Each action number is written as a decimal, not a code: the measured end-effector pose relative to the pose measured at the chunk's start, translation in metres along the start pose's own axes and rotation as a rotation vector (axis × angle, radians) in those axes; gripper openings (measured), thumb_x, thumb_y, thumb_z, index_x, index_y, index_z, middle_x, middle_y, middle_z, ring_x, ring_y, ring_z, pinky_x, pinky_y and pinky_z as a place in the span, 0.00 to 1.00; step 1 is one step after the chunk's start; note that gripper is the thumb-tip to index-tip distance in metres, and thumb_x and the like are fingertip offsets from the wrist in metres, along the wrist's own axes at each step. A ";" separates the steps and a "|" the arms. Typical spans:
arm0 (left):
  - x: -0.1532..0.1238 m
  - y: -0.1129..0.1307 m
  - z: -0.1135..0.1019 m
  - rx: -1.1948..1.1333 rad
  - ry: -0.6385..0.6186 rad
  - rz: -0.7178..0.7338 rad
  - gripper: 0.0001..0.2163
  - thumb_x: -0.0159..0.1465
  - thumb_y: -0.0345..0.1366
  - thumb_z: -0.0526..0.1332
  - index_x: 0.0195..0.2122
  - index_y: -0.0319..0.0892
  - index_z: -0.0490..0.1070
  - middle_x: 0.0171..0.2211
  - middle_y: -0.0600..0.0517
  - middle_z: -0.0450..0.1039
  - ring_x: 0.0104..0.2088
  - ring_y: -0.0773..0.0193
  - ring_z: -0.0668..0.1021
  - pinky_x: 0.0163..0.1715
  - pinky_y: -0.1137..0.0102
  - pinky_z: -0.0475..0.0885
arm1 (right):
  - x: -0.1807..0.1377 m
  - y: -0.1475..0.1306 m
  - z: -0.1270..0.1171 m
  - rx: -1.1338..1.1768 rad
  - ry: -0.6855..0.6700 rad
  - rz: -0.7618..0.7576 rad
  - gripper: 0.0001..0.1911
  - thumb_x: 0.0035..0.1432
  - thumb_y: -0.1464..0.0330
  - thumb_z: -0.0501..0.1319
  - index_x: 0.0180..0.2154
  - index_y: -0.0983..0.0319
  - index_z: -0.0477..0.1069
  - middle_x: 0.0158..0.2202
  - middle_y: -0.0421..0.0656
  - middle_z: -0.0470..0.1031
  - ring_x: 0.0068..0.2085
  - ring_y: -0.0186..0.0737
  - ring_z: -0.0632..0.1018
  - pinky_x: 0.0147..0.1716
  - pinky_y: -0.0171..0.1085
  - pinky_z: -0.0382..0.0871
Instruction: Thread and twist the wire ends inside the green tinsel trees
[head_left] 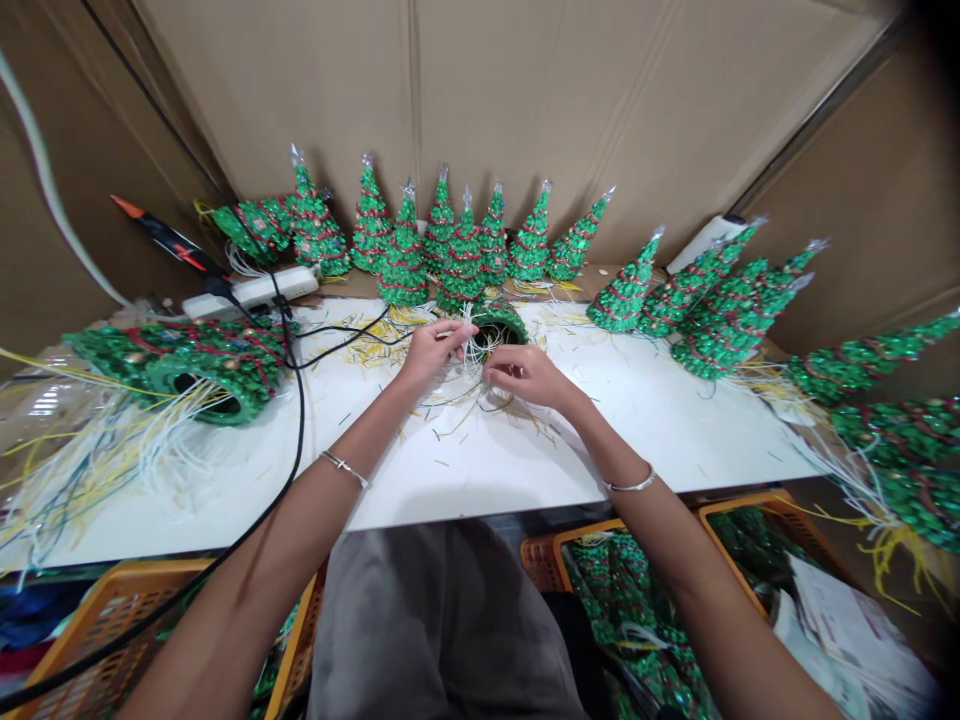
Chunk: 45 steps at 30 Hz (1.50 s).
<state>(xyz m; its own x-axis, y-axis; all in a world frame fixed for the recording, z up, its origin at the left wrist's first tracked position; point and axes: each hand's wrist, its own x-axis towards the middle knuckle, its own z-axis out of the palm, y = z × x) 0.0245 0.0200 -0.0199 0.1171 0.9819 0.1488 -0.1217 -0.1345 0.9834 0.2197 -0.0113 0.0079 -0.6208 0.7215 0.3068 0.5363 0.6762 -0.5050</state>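
Observation:
A small green sequinned tree [501, 322] lies on its side on the white table [480, 470], its open base facing me with thin white wires [472, 350] spilling out. My left hand [433, 352] pinches a strand of those wires just left of the base. My right hand [525, 376] is closed on more wires slightly below and right of the base. Both wrists wear a thin metal bangle.
A row of upright green trees [450, 245] lines the back edge; more trees [720, 310] lean at right. Trees on their sides [202, 365] with wire bundles lie at left. A power strip [255, 292] and black cable [300, 400] cross the left. Orange baskets [750, 520] sit below.

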 end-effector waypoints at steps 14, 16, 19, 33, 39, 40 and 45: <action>-0.002 0.004 0.002 -0.004 0.004 -0.013 0.20 0.49 0.52 0.71 0.32 0.39 0.79 0.16 0.55 0.67 0.17 0.73 0.63 0.19 0.74 0.52 | -0.004 -0.001 0.000 -0.316 -0.084 0.095 0.10 0.57 0.68 0.59 0.37 0.58 0.78 0.22 0.37 0.73 0.23 0.31 0.67 0.27 0.33 0.50; -0.003 0.005 0.002 -0.001 0.006 -0.017 0.20 0.49 0.52 0.71 0.32 0.39 0.79 0.15 0.55 0.67 0.17 0.73 0.63 0.18 0.74 0.52 | -0.004 -0.001 0.000 -0.331 -0.081 0.091 0.09 0.57 0.68 0.58 0.36 0.58 0.78 0.23 0.37 0.74 0.24 0.31 0.67 0.27 0.33 0.50; -0.003 0.005 0.002 0.004 0.005 -0.015 0.20 0.49 0.52 0.71 0.32 0.39 0.79 0.15 0.55 0.67 0.17 0.74 0.62 0.19 0.74 0.52 | -0.004 -0.002 0.000 -0.344 -0.069 0.068 0.09 0.57 0.69 0.58 0.35 0.59 0.78 0.26 0.38 0.76 0.25 0.31 0.68 0.27 0.34 0.51; -0.001 0.002 0.000 0.028 -0.005 -0.010 0.20 0.50 0.53 0.70 0.32 0.40 0.79 0.16 0.55 0.67 0.17 0.73 0.62 0.18 0.74 0.53 | -0.003 0.001 -0.007 -0.074 -0.080 0.058 0.07 0.56 0.71 0.58 0.32 0.63 0.76 0.26 0.40 0.75 0.26 0.31 0.71 0.30 0.32 0.60; -0.001 0.001 0.001 0.023 0.000 0.001 0.20 0.50 0.53 0.70 0.32 0.40 0.79 0.17 0.54 0.68 0.17 0.73 0.63 0.18 0.74 0.52 | -0.002 0.002 -0.008 0.052 -0.049 0.099 0.06 0.55 0.72 0.60 0.31 0.64 0.76 0.25 0.39 0.75 0.25 0.30 0.71 0.30 0.31 0.62; -0.001 0.001 0.001 0.022 0.000 -0.002 0.20 0.50 0.52 0.70 0.32 0.40 0.79 0.17 0.54 0.68 0.17 0.73 0.63 0.18 0.74 0.52 | -0.003 0.004 -0.008 0.034 -0.059 0.090 0.06 0.54 0.72 0.60 0.30 0.64 0.76 0.25 0.40 0.75 0.25 0.30 0.71 0.30 0.31 0.62; -0.003 0.003 0.001 0.020 0.001 -0.012 0.19 0.50 0.52 0.70 0.32 0.40 0.80 0.16 0.54 0.68 0.17 0.74 0.62 0.18 0.74 0.51 | -0.004 0.013 -0.007 -0.060 -0.103 -0.026 0.06 0.55 0.74 0.58 0.31 0.65 0.75 0.28 0.41 0.72 0.28 0.31 0.69 0.31 0.32 0.62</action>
<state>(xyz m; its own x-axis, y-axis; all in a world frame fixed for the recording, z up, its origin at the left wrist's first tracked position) 0.0250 0.0168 -0.0169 0.1175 0.9837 0.1364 -0.1007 -0.1248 0.9871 0.2332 -0.0038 0.0059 -0.6882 0.6870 0.2333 0.5511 0.7041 -0.4477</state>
